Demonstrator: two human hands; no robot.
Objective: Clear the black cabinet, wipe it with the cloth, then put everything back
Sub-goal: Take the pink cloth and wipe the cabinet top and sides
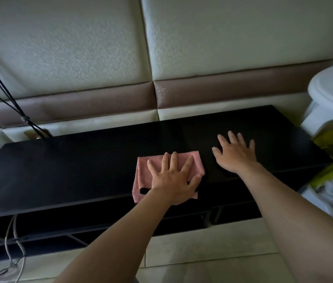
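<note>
Seemingly cleared, the black cabinet (79,170) is mid-wipe: flat left hand (173,180) presses the pink cloth (143,174), right hand (235,154) rests released; restocking remains.

1. Your left hand (173,180) and right hand (235,156) are bare, with fingernails that look short and plain, as far as the dim light shows.
2. Your left forearm (120,237) and right forearm (296,211) are bare down to the lower edge of view.

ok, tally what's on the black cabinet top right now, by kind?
pink cloth: 1
hands: 2 (left hand flat on the cloth, right hand flat on the black cabinet)
total: 3
</note>
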